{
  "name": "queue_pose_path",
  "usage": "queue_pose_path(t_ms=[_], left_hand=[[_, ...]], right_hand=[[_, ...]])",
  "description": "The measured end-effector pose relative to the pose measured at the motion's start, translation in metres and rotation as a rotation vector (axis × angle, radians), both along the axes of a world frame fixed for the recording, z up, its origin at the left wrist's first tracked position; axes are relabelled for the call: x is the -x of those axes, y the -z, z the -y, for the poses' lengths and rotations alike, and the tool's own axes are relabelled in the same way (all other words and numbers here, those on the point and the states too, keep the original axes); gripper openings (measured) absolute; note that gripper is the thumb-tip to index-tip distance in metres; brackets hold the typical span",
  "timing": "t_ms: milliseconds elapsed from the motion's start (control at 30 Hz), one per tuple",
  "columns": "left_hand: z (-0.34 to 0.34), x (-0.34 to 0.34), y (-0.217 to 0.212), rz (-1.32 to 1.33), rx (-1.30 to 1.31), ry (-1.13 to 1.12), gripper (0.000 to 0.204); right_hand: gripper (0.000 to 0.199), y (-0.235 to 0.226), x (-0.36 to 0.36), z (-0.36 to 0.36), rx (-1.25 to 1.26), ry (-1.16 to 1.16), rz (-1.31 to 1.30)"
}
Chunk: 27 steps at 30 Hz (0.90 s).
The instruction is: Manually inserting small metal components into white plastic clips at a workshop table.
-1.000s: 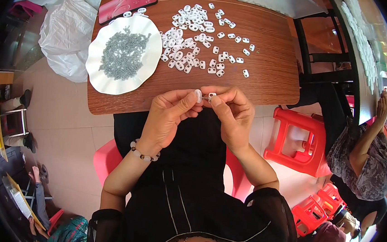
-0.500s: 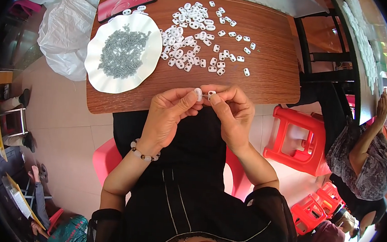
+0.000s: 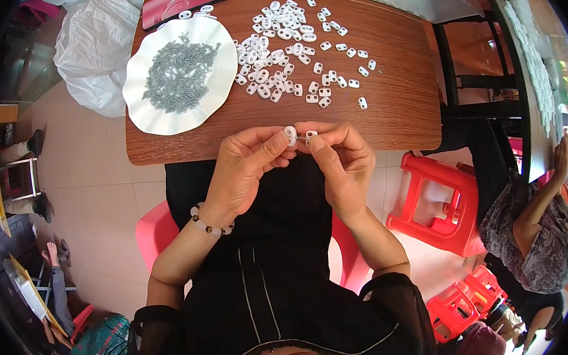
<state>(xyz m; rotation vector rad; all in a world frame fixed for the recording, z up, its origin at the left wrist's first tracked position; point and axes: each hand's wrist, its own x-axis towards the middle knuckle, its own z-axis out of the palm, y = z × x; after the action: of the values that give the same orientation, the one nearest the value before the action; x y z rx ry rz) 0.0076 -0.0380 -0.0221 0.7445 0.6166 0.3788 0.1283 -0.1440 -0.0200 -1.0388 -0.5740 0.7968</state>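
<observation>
My left hand (image 3: 248, 165) pinches an oval, white two-hole plastic piece (image 3: 290, 135), like a cord-lock shell, between thumb and fingers. Facing it, my right hand (image 3: 343, 165) grips a smaller white two-hole plastic piece (image 3: 311, 137). A thin metal spring (image 3: 301, 138) bridges the short gap between the two pieces. Both hands meet just over the table's front edge. Beyond them, a pile of loose white plastic pieces (image 3: 286, 24) is spread over the table, oval ones and smaller ones mixed. On the left, a wavy-rimmed white plate (image 3: 223, 82) carries a heap of small grey springs (image 3: 180, 76).
Behind the plate, a pink phone (image 3: 185, 3) lies on the brown wooden table (image 3: 399, 73). A white plastic bag (image 3: 97, 56) is off its left side. Red stools (image 3: 436, 196) stand to the right, where other people sit at another table.
The oval piece in my left hand has turned, so its face and hole show more. The spring still spans the gap, and my hands have barely shifted.
</observation>
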Motion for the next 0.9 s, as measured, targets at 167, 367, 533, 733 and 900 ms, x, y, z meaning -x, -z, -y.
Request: queue_pose_path(t_ms=[167,367,533,733,900], left_hand=[[0.001,0.0,-0.001,0.001,-0.011,-0.002,0.023],[0.003,0.0,0.001,0.019,-0.11,-0.049,0.021],[0.003,0.002,-0.001,-0.018,-0.284,-0.049,0.02],[-0.004,0.009,-0.005,-0.036,-0.337,0.03,0.019],[-0.015,0.012,-0.015,-0.052,-0.416,0.119,0.019]], right_hand=[[0.002,0.0,0.001,-0.001,-0.018,-0.005,-0.003],[0.001,-0.002,0.003,-0.002,-0.023,-0.018,-0.002],[0.001,-0.005,0.002,0.0,0.029,-0.065,0.052],[0.008,-0.011,-0.001,0.002,0.131,-0.157,0.084],[0.007,-0.014,-0.006,0.002,0.119,-0.247,0.024]])
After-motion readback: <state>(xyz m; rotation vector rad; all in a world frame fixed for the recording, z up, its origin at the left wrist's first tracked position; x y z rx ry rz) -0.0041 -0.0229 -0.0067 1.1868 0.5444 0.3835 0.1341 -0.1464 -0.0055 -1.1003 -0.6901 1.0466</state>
